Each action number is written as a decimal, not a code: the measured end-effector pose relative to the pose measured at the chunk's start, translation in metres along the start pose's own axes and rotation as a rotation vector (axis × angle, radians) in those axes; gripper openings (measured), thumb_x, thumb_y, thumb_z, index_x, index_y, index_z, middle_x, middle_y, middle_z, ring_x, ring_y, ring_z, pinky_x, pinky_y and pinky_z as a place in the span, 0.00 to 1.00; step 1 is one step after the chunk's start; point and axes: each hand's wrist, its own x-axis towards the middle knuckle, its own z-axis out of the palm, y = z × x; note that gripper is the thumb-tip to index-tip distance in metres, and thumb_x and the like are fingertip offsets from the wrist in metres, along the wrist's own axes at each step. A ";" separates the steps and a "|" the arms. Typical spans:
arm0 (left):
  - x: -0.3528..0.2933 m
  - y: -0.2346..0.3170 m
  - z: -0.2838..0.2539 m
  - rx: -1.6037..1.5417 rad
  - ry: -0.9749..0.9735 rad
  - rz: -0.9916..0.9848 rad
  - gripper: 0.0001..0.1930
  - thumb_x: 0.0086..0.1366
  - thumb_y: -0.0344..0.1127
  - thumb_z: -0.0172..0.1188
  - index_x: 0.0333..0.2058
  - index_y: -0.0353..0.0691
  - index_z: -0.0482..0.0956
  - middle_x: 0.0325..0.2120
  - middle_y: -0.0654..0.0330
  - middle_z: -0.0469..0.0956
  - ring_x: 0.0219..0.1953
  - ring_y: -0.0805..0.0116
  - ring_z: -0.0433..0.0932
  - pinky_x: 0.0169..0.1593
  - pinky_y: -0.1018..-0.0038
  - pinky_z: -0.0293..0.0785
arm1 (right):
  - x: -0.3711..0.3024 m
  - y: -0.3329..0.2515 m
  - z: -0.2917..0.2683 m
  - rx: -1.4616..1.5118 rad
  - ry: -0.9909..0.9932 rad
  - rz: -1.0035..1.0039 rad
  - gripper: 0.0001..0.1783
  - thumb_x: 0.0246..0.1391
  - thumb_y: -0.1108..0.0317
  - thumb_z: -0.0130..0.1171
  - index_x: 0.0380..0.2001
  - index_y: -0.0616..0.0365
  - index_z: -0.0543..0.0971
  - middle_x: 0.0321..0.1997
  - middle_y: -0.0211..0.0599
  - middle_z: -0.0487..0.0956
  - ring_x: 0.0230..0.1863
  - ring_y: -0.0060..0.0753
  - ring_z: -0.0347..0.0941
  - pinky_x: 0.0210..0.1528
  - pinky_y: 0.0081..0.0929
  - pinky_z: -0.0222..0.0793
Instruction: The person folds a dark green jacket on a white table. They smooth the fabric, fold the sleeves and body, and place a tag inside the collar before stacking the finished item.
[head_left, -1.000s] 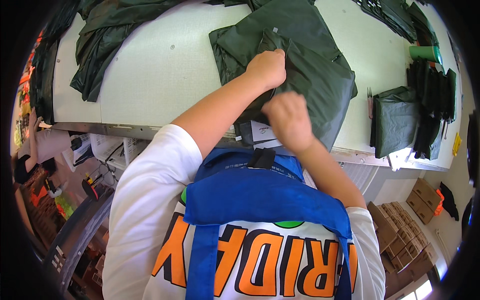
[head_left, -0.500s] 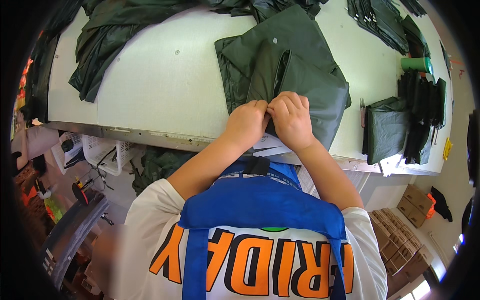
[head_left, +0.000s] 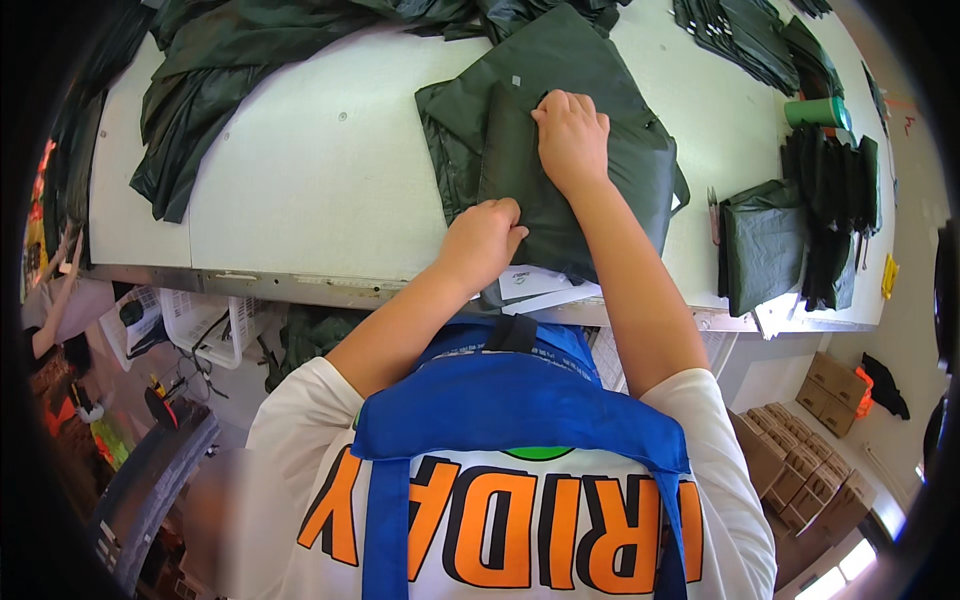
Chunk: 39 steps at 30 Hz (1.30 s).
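Note:
A folded piece of dark green, slightly shiny fabric (head_left: 625, 165) lies on the white table in front of me, with a small pale square near its top. My left hand (head_left: 484, 244) is closed on the near left part of the fabric, fingers curled and thumb against it. Farther off, my right hand (head_left: 574, 140) is closed at the upper end of a fold running down the middle, with fingertips pinching the cloth there. White paper sheets (head_left: 530, 284) stick out from under the near edge of the fabric.
More dark green fabric (head_left: 205, 95) is heaped at the far left. To the right lie folded dark cloth (head_left: 762, 240), small scissors-like snips (head_left: 713, 215), black bundles (head_left: 825, 200) and a green roll (head_left: 818, 112). White baskets (head_left: 210, 325) hang below the table's metal-edged front.
My hands were together at the near end of the fold. The right hand has moved up and away along it, the left slightly nearer me. The gap in the fold has closed.

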 end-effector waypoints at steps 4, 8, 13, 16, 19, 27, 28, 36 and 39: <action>0.003 -0.003 -0.005 -0.024 -0.115 -0.014 0.10 0.54 0.32 0.65 0.25 0.35 0.71 0.22 0.52 0.73 0.26 0.53 0.73 0.30 0.63 0.69 | 0.014 0.004 0.003 0.005 0.039 0.209 0.07 0.55 0.64 0.54 0.29 0.54 0.71 0.33 0.35 0.77 0.41 0.43 0.71 0.40 0.43 0.62; 0.005 -0.015 -0.006 -0.056 0.241 0.077 0.20 0.51 0.40 0.69 0.38 0.36 0.74 0.30 0.53 0.72 0.32 0.59 0.72 0.37 0.67 0.70 | 0.000 -0.004 -0.021 0.057 0.078 0.209 0.08 0.55 0.61 0.55 0.31 0.53 0.72 0.32 0.35 0.77 0.41 0.44 0.71 0.41 0.43 0.64; 0.045 -0.028 -0.009 -0.317 -0.021 -0.265 0.28 0.56 0.47 0.64 0.47 0.30 0.73 0.37 0.46 0.79 0.40 0.51 0.79 0.48 0.63 0.72 | -0.078 -0.038 -0.039 0.242 0.123 0.329 0.25 0.45 0.59 0.63 0.44 0.63 0.72 0.43 0.51 0.74 0.49 0.54 0.68 0.53 0.46 0.62; 0.050 -0.034 -0.024 -0.993 -0.361 -0.505 0.20 0.60 0.43 0.58 0.50 0.46 0.71 0.41 0.65 0.74 0.43 0.69 0.73 0.43 0.68 0.69 | -0.088 -0.059 -0.053 0.381 0.234 0.374 0.34 0.46 0.56 0.62 0.49 0.72 0.67 0.49 0.63 0.70 0.54 0.62 0.63 0.58 0.45 0.60; 0.015 0.047 -0.032 -1.053 -0.364 -0.298 0.23 0.62 0.41 0.50 0.55 0.43 0.61 0.52 0.61 0.67 0.54 0.65 0.67 0.51 0.59 0.67 | -0.102 -0.067 -0.114 0.442 0.133 0.563 0.49 0.42 0.43 0.63 0.54 0.76 0.63 0.51 0.67 0.68 0.55 0.63 0.63 0.60 0.43 0.59; -0.062 0.193 0.034 -0.753 -1.077 0.470 0.39 0.60 0.51 0.54 0.65 0.39 0.52 0.69 0.54 0.42 0.70 0.60 0.46 0.67 0.61 0.47 | -0.260 -0.024 -0.314 0.449 0.446 0.885 0.35 0.40 0.65 0.69 0.52 0.67 0.70 0.44 0.45 0.78 0.43 0.37 0.76 0.46 0.31 0.71; -0.065 0.203 0.048 -0.674 -1.141 0.523 0.38 0.61 0.48 0.55 0.66 0.41 0.51 0.69 0.54 0.41 0.70 0.60 0.46 0.67 0.61 0.49 | -0.289 -0.015 -0.328 0.494 0.540 0.969 0.31 0.41 0.68 0.68 0.50 0.68 0.71 0.42 0.42 0.79 0.41 0.33 0.77 0.45 0.29 0.72; -0.052 0.158 0.145 -0.034 -0.778 0.409 0.31 0.60 0.34 0.57 0.62 0.42 0.59 0.66 0.49 0.50 0.62 0.52 0.61 0.58 0.61 0.67 | -0.612 0.102 -0.395 0.886 1.189 1.239 0.24 0.49 0.72 0.61 0.50 0.67 0.71 0.44 0.41 0.78 0.40 0.31 0.77 0.44 0.28 0.74; -0.046 0.148 0.160 0.018 -0.664 0.388 0.30 0.60 0.32 0.57 0.61 0.42 0.60 0.65 0.50 0.50 0.62 0.53 0.61 0.57 0.62 0.67 | -0.729 0.156 -0.368 0.445 1.123 1.700 0.31 0.51 0.60 0.63 0.54 0.66 0.68 0.47 0.42 0.76 0.43 0.31 0.75 0.44 0.29 0.71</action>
